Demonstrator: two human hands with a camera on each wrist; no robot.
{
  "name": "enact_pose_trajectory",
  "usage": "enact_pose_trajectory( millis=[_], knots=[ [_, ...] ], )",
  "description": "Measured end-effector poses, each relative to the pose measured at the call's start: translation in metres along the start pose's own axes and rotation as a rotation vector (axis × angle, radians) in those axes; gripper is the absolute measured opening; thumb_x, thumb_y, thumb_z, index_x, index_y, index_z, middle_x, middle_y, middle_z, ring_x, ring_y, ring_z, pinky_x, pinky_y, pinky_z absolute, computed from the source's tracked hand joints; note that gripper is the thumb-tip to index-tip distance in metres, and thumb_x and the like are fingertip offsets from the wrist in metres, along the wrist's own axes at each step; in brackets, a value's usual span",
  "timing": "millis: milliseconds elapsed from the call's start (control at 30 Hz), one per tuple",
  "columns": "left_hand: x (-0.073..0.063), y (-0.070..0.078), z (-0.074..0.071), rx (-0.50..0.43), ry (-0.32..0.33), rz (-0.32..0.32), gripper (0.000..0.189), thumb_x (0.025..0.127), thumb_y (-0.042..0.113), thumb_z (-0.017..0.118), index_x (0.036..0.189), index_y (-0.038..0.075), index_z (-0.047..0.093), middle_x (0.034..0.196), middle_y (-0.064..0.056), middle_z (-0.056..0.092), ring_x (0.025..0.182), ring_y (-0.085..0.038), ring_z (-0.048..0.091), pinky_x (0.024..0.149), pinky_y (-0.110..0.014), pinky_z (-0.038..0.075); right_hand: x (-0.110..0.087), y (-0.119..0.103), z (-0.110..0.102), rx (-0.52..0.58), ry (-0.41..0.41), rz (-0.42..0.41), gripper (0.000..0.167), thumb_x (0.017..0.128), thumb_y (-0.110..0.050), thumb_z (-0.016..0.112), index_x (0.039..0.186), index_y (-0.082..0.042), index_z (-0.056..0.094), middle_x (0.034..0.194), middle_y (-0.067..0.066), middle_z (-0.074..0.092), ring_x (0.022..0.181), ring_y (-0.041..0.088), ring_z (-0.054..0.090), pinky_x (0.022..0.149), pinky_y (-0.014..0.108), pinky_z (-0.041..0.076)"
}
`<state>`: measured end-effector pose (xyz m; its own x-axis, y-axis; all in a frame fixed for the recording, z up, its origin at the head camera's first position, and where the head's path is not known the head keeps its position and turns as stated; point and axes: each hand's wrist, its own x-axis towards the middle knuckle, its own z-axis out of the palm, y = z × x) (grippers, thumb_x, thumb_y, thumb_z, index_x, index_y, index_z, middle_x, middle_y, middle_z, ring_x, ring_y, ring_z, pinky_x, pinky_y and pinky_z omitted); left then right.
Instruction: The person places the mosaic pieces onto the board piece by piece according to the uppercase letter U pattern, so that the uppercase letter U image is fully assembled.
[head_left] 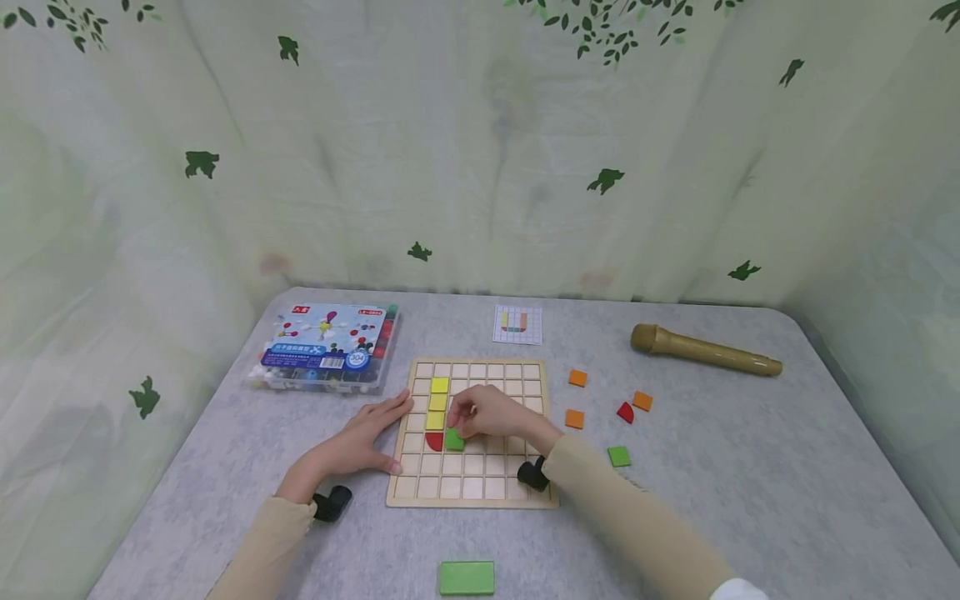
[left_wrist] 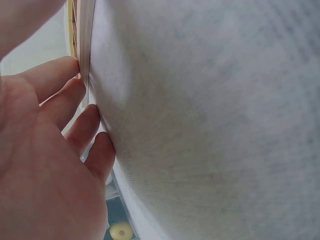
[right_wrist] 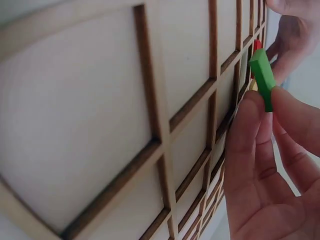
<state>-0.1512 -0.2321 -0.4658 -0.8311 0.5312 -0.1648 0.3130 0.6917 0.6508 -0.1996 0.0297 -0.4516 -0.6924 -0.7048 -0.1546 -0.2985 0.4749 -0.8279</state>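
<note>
A wooden grid board (head_left: 472, 502) lies on the table. Three yellow square tiles (head_left: 437, 402) fill cells in one of its columns, with a red quarter-round tile (head_left: 434, 442) just below them. My right hand (head_left: 491, 412) pinches a green square tile (right_wrist: 263, 77) between thumb and finger, tilted over the cell to the right of the red tile. Along the board's left edge rests my left hand (head_left: 358, 440), fingers extended, with fingertips (left_wrist: 75, 67) at the wooden side in the left wrist view.
Right of the board lie several loose tiles: orange squares (head_left: 574, 419), a red quarter-round (head_left: 626, 412) and a green square (head_left: 618, 456). A pattern card (head_left: 517, 325) and a brown microphone-shaped object (head_left: 705, 350) lie farther back. A plastic kit box (head_left: 326, 346) sits left, a green block (head_left: 467, 577) in front.
</note>
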Motion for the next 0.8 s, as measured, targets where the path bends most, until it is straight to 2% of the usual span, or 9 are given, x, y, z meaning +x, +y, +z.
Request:
enact_pose_trajectory(
  millis=[533, 667, 800],
  knots=[
    [-0.0004, 0.0001, 0.0001, 0.002, -0.001, -0.001, 0.098, 0.077, 0.036, 0.079, 0.151, 0.002, 0.024, 0.158, -0.015, 0.014, 0.135, -0.04, 0.02, 0.103, -0.06, 0.023, 0.0005, -0.0057, 0.0058, -0.122, 0.012, 0.049, 0.015, 0.081, 0.001, 0.069, 0.083, -0.014, 0.067, 0.073, -0.006, 0.059, 0.068, 0.009, 0.051, 0.064, 0.023, 0.043],
    [-0.0008, 0.0005, -0.0002, 0.0, -0.001, -0.003, 0.098, 0.077, 0.035, 0.079, 0.151, 0.001, 0.024, 0.158, -0.015, 0.014, 0.135, -0.04, 0.02, 0.104, -0.06, 0.023, -0.0015, -0.0039, 0.005, -0.093, 0.014, 0.041, 0.014, 0.082, 0.002, 0.068, 0.085, -0.012, 0.068, 0.076, -0.005, 0.061, 0.071, 0.009, 0.052, 0.066, 0.024, 0.044],
    [-0.0009, 0.0002, 0.0002, 0.004, -0.004, 0.002, 0.098, 0.077, 0.034, 0.079, 0.151, 0.001, 0.024, 0.158, -0.016, 0.014, 0.135, -0.041, 0.02, 0.104, -0.059, 0.022, -0.006, 0.0029, 0.0005, -0.016, 0.021, 0.017, 0.012, 0.081, 0.003, 0.067, 0.086, -0.008, 0.069, 0.08, 0.001, 0.064, 0.071, 0.01, 0.054, 0.066, 0.024, 0.045]
  ],
)
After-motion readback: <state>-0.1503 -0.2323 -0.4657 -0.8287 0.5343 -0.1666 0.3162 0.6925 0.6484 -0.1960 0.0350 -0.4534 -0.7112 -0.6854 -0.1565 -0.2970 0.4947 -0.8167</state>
